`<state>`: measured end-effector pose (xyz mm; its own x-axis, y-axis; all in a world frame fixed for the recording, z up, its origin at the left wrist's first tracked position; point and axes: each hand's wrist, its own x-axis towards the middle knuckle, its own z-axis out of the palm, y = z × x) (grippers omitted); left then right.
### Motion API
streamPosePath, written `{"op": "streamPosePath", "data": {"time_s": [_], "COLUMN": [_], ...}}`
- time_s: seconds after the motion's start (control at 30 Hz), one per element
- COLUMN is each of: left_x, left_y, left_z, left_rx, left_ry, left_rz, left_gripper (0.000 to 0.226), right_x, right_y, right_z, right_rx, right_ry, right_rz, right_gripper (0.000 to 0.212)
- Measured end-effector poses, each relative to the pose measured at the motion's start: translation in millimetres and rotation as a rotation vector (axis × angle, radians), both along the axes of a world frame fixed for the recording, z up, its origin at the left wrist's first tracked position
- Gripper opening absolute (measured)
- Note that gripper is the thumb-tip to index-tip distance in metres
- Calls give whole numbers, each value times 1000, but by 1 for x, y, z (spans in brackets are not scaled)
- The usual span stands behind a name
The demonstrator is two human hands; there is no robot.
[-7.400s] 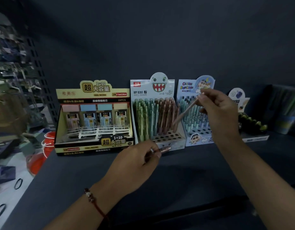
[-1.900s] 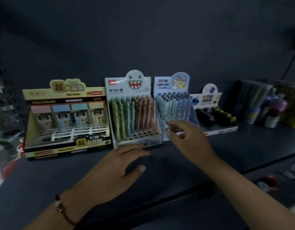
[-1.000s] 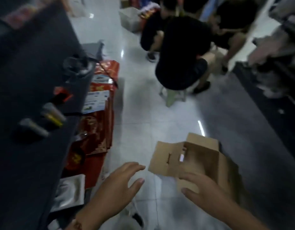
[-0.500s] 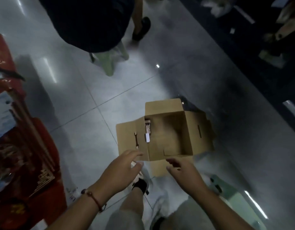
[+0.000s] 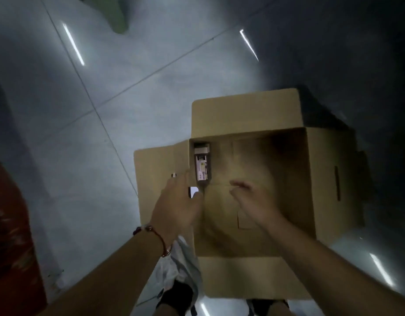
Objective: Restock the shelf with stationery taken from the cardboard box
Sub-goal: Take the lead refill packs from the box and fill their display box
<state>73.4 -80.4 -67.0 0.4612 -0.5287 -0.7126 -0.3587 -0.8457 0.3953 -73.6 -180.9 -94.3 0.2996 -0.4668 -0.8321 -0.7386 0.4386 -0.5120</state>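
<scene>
An open cardboard box (image 5: 322, 179) stands on the tiled floor below me, its flaps folded outward. Against its left inner wall lies a small stationery pack (image 5: 202, 166) with a printed label, and a white item (image 5: 193, 191) shows just below it. My left hand (image 5: 177, 206), with a beaded bracelet at the wrist, reaches over the box's left edge with relaxed fingers close to the white item. My right hand (image 5: 254, 201) hovers inside the box, fingers loosely spread, holding nothing. The rest of the box floor looks bare.
Grey glossy floor tiles (image 5: 83, 133) surround the box. A red packaged stack (image 5: 12, 236) stands at the left edge. A pale green stool leg (image 5: 116, 17) shows at the top. My legs and shoes (image 5: 176, 297) are below the box.
I turned from the shelf displays to the floor and leaned down over the box. Both hands, empty since leaving the shelf, have moved forward into the box opening.
</scene>
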Motion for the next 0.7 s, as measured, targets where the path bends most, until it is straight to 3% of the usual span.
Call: {"op": "streamPosePath", "data": {"time_s": [0.1, 0.2, 0.3, 0.47, 0.57, 0.7], "left_x": [0, -3, -11, -16, -15, -15], "left_y": [-2, -9, -4, 1, 2, 1], "left_z": [-76, -121, -144, -156, -157, -155], "left_rx": [-36, -83, -134, -227, -229, -216], "left_ry": [-18, -137, -314, -371, -383, -374], "left_rz": [99, 132, 157, 161, 135, 137], "left_gripper": [81, 82, 80, 75, 75, 76], "right_x": [35, 66, 85, 92, 90, 87], "right_y": [-11, -10, 0, 18, 20, 26], "right_z": [-73, -128, -161, -184, -185, -183], "right_rx": [68, 57, 49, 19, -15, -129], "right_ry": [-42, -46, -60, -24, 6, 13], "right_rz": [-25, -25, 15, -113, -222, -206], "right_gripper": [36, 43, 34, 25, 31, 31]}}
